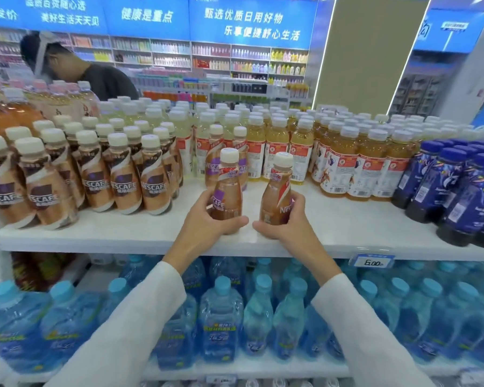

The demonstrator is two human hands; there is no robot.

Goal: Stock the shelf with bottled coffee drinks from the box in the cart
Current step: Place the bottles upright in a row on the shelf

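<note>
Reaching forward over the front edge of the white top shelf (347, 219) with both arms, white sleeves down to the wrists. Gripping the first coffee bottle (227, 191) in the left hand (204, 222), fingers curled round its lower body, thumb across the front near the base. Gripping the second coffee bottle (275, 191) in the right hand (287, 219) the same way, fingers wrapped round the right side, thumb low across the front. Both bottles upright or nearly so (the right one leaning a touch), cream caps up, side by side and just apart, bases over the shelf's front strip; touching the board or just above it, impossible to tell.

Directly behind, two more of the same drink (242, 152); to the left, packed rows of shelved coffee bottles (95, 174). To the right, yellow tea bottles (277, 146), then dark blue bottles (458, 185). On the shelf edge, a price tag (373, 261). Below, a lower shelf crowded with blue-capped water bottles (221, 317). Beyond the display, another person (101, 76) in a dark top, bent forward, and far wall shelving under blue banners (252, 20).
</note>
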